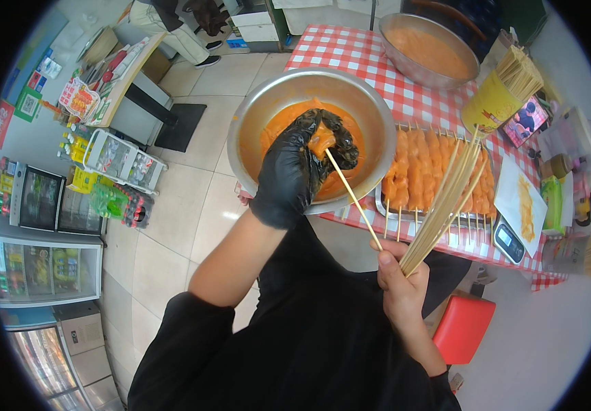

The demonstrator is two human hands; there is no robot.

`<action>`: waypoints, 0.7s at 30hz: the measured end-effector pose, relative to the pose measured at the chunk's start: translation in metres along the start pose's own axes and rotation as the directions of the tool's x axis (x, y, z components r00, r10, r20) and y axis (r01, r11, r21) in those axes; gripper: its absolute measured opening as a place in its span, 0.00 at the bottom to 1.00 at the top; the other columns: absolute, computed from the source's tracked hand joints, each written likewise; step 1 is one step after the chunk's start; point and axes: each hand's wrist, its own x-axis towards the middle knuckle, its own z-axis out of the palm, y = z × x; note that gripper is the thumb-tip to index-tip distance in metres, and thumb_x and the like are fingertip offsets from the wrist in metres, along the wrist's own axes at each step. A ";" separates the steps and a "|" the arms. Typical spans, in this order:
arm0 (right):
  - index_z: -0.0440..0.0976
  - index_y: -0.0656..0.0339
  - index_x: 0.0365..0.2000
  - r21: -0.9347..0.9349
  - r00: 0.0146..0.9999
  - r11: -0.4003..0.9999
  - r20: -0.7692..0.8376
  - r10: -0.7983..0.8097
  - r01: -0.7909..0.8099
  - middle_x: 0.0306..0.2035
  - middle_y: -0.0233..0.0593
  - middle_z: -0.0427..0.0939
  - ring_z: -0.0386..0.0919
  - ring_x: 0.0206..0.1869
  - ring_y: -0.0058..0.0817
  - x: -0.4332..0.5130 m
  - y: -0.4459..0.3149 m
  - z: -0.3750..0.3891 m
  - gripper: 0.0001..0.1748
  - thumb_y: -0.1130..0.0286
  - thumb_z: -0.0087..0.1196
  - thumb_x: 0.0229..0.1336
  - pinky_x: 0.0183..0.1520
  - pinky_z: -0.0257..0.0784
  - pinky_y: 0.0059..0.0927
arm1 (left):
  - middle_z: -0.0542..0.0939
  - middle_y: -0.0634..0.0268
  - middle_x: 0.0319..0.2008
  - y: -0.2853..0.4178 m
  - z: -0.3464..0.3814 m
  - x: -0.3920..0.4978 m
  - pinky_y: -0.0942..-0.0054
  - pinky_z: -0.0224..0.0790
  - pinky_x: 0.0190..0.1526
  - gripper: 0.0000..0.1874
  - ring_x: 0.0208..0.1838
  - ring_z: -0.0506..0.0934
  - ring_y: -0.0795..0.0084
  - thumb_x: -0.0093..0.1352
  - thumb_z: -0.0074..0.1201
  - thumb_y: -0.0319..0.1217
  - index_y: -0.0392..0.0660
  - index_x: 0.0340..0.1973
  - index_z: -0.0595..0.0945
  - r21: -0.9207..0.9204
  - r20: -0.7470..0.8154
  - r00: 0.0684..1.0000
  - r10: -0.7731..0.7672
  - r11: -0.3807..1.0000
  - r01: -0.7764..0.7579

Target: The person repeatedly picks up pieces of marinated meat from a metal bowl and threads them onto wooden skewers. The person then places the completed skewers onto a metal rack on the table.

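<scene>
My left hand [290, 169], in a black glove smeared with sauce, grips a piece of marinated meat [322, 141] above a large steel bowl [244, 128]. Orange marinade [295, 110] lies in the bowl, partly hidden by the glove. One bamboo skewer [353, 198] runs from the meat to the thumb and fingers of my bare right hand [403, 280]. That same hand also clasps a bundle of bamboo skewers [441, 208], fanned up and to the right. Just beyond the bundle, a metal tray [381, 203] carries several rows of skewered orange meat [416, 164].
A second bowl [403, 72] of orange mixture stands at the table's far end. Beside the tray are a yellow skewer canister [490, 103], a phone [526, 120], a stained white sheet [518, 205] and a digital scale [508, 240]. A red stool [464, 329] is below; a person [172, 31] stands across the room.
</scene>
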 end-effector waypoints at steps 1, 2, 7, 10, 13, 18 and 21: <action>0.82 0.69 0.50 0.019 1.000 1.000 0.004 0.004 -0.004 0.22 0.17 0.67 0.56 0.22 0.06 0.001 0.000 0.002 0.15 0.68 0.59 0.71 0.25 0.47 0.16 | 0.80 0.52 0.51 0.001 0.000 0.001 0.55 0.84 0.51 0.17 0.53 0.83 0.57 0.82 0.41 0.34 0.39 0.60 0.74 0.019 -0.054 0.998 -0.028 0.999 0.029; 0.82 0.69 0.50 0.016 1.000 1.000 0.008 0.007 -0.007 0.22 0.17 0.68 0.57 0.22 0.06 0.002 -0.001 0.003 0.15 0.68 0.59 0.72 0.26 0.47 0.16 | 0.80 0.52 0.51 0.002 0.000 0.001 0.55 0.84 0.50 0.17 0.53 0.83 0.57 0.82 0.41 0.35 0.39 0.60 0.74 0.026 -0.054 0.998 -0.024 0.999 0.025; 0.79 0.73 0.51 -0.002 1.000 1.000 0.025 -0.007 0.007 0.19 0.17 0.61 0.52 0.18 0.08 0.009 0.000 0.014 0.15 0.70 0.55 0.73 0.21 0.45 0.17 | 0.82 0.51 0.46 0.007 -0.001 0.003 0.52 0.82 0.48 0.18 0.46 0.83 0.54 0.80 0.47 0.37 0.36 0.56 0.77 -0.170 -0.143 0.986 -0.086 0.984 0.061; 0.79 0.71 0.51 0.016 0.999 1.000 0.037 0.026 -0.027 0.19 0.17 0.61 0.52 0.17 0.08 0.014 -0.004 0.022 0.15 0.69 0.54 0.74 0.21 0.45 0.17 | 0.82 0.53 0.45 0.007 -0.002 0.001 0.52 0.80 0.51 0.18 0.47 0.82 0.55 0.80 0.46 0.38 0.37 0.56 0.77 -0.144 -0.090 0.992 -0.094 0.986 0.080; 0.80 0.66 0.52 -0.005 0.998 0.998 0.034 0.060 -0.060 0.27 0.17 0.68 0.59 0.25 0.06 0.021 -0.010 0.028 0.15 0.67 0.56 0.74 0.28 0.54 0.15 | 0.81 0.56 0.42 0.003 -0.003 0.002 0.56 0.79 0.50 0.19 0.45 0.81 0.58 0.79 0.46 0.39 0.36 0.55 0.78 -0.091 -0.132 0.984 -0.116 0.990 0.105; 0.78 0.66 0.53 0.100 0.983 0.989 0.160 0.093 -0.110 0.27 0.18 0.67 0.60 0.26 0.07 0.036 -0.016 0.038 0.15 0.66 0.54 0.75 0.29 0.57 0.15 | 0.77 0.64 0.31 0.023 -0.012 0.025 0.76 0.76 0.33 0.13 0.31 0.77 0.73 0.76 0.51 0.36 0.39 0.45 0.80 -0.280 -0.242 0.966 -0.086 0.960 0.015; 0.78 0.65 0.50 0.071 0.969 0.987 0.211 0.129 -0.147 0.26 0.19 0.66 0.60 0.24 0.08 0.041 -0.016 0.042 0.14 0.65 0.54 0.76 0.27 0.56 0.15 | 0.72 0.71 0.22 0.035 -0.018 0.039 0.79 0.70 0.25 0.15 0.24 0.72 0.79 0.78 0.51 0.40 0.48 0.29 0.77 -0.334 -0.147 0.982 -0.116 0.941 0.061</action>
